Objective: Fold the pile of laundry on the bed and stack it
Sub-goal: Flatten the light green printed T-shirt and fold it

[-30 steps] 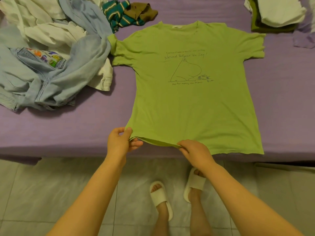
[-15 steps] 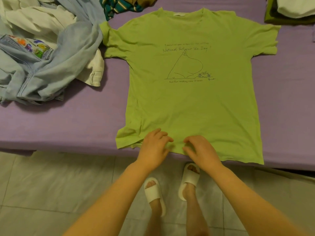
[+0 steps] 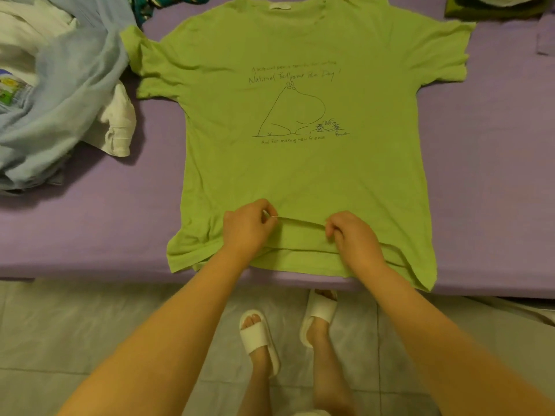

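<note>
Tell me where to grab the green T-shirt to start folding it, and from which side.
Grip the green T-shirt at its bottom hem, coming from the near bed edge. It lies flat, print up, collar far, so the hem is the closest free edge. The left hand and right hand already pinch a raised ridge of fabric there.

Green t-shirt (image 3: 300,163) flat on purple bed (image 3: 90,235), left hand (image 3: 247,226) and right hand (image 3: 353,235) pinching its lower front

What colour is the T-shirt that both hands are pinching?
Light green T-shirt with a dark line drawing; head view shows it.
</note>
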The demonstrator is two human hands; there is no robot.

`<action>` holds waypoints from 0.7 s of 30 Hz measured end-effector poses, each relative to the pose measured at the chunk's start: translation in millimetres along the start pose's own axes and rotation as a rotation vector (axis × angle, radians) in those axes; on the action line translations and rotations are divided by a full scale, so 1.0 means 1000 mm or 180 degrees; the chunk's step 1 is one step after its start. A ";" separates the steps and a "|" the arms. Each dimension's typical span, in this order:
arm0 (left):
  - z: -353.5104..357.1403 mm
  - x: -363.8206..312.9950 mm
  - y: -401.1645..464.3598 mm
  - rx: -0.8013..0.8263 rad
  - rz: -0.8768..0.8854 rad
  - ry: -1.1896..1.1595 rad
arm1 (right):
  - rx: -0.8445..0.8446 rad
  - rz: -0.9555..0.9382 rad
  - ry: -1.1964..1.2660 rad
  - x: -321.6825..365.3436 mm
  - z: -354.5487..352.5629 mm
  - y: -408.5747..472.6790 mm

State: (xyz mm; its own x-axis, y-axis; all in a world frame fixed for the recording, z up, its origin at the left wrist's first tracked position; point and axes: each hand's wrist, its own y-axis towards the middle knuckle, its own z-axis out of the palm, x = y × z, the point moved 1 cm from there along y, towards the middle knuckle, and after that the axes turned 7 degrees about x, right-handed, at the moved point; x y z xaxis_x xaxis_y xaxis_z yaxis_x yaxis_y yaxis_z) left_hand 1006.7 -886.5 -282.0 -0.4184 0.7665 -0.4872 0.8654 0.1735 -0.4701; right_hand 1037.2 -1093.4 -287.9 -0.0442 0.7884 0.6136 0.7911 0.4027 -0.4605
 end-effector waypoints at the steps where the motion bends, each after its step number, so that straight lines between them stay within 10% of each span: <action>1: 0.003 -0.003 -0.001 0.0075 -0.0005 -0.0192 | 0.0185 -0.0135 -0.0187 0.000 -0.001 0.003; 8: 0.035 0.026 -0.031 0.1271 0.1057 0.1450 | 0.0986 -0.0893 -0.1583 -0.022 0.033 -0.027; 21: 0.023 0.011 -0.078 0.0428 0.1835 0.1741 | 0.1045 -0.0929 -0.1735 -0.028 0.012 -0.063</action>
State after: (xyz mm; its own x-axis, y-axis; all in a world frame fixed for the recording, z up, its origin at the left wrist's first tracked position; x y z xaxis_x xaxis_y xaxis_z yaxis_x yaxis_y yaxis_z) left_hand 928.3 -905.6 -267.4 0.3085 0.9129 -0.2672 0.8487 -0.3910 -0.3561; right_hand 981.7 -1135.0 -283.7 -0.5944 0.7129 0.3720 0.4788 0.6855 -0.5485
